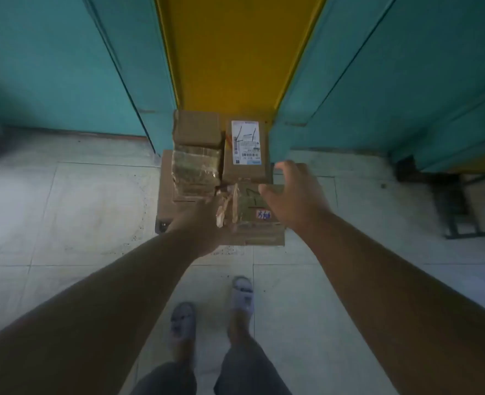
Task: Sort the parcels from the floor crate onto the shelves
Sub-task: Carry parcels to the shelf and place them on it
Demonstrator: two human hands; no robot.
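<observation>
Both arms are reaching down over a stack of parcels sitting on the tiled floor (78, 209), against the foot of a yellow panel (235, 52) between teal walls (64, 67).

The left hand (198, 226) is lying against the left side of the nearest parcel (252, 220), a taped brown box with a small red-and-blue sticker; its fingers are hidden, so I cannot tell whether it is gripping. The right hand (295, 195) is hovering open, fingers spread and curled, over that box's right far corner, just beside a labelled box (245, 155) with a white shipping label. Whether it is touching is unclear.

A tape-wrapped box (195, 169) and a plain box (197, 128) are lying to the left of the labelled one. The person's slippers (242, 293) are standing near the stack.
</observation>
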